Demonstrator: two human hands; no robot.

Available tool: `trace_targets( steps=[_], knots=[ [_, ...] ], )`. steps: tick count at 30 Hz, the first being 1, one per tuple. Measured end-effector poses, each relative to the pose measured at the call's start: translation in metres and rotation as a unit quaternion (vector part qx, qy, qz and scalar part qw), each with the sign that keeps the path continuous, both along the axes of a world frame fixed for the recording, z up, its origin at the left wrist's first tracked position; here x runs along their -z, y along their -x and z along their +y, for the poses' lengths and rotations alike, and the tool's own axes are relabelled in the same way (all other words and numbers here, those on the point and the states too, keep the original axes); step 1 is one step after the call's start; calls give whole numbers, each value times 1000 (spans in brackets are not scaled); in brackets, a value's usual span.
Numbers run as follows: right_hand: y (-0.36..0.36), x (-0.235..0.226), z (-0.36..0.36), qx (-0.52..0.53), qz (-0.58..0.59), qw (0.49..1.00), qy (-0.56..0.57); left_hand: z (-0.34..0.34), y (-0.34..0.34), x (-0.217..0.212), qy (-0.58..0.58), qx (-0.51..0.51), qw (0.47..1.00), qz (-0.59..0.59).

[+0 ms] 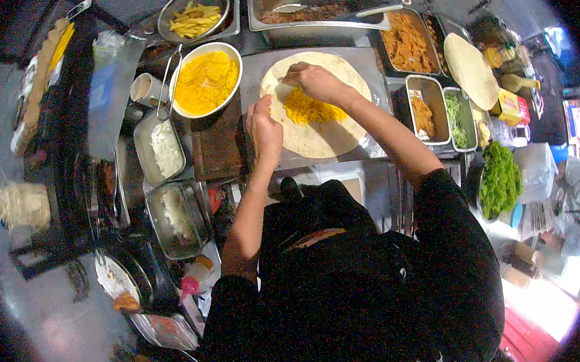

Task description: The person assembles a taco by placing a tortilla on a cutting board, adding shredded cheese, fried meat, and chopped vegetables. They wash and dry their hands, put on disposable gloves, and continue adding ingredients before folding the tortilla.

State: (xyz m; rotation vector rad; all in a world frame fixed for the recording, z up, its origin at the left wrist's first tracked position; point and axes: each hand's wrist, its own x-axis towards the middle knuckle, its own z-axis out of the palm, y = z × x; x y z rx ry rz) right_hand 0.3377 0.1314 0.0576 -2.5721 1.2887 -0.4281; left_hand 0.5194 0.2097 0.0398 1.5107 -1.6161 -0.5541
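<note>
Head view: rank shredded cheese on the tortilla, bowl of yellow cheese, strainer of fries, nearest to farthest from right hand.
From the right hand:
1. Shredded cheese on the tortilla, just below the hand.
2. Bowl of yellow cheese, to its left.
3. Strainer of fries, upper left, at the back.

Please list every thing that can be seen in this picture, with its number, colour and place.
flatbread: one, pale, on the steel board at centre
grated cheese: one heap, yellow, on the flatbread
cheese bowl: one, white rim, yellow filling, left of the flatbread
fries basket: one, metal mesh, top
steel pans: several, with orange, green and brown fillings, top and right
white-filled pans: two, steel, left
spare flatbreads: a pale stack, right
lettuce: one bunch, green, lower right
left hand: one, resting on the flatbread's left edge
right hand: one, fingers over the cheese
</note>
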Motion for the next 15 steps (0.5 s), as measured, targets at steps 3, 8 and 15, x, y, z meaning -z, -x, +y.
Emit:
trace_targets(
  steps=[3, 8, 15],
  knots=[
    [-18, 13, -9, -66, 10, 997, -40, 7, -3, -3, -81, -41, 992, 82],
    [-19, -5, 15, -244, 69, 967, 9, 18, -14, 19, -130, -71, 941, 304],
    [48, -61, 28, -25, -76, 997, 23, -1, 58, -7, 79, -110, 978, 158]
  ],
)
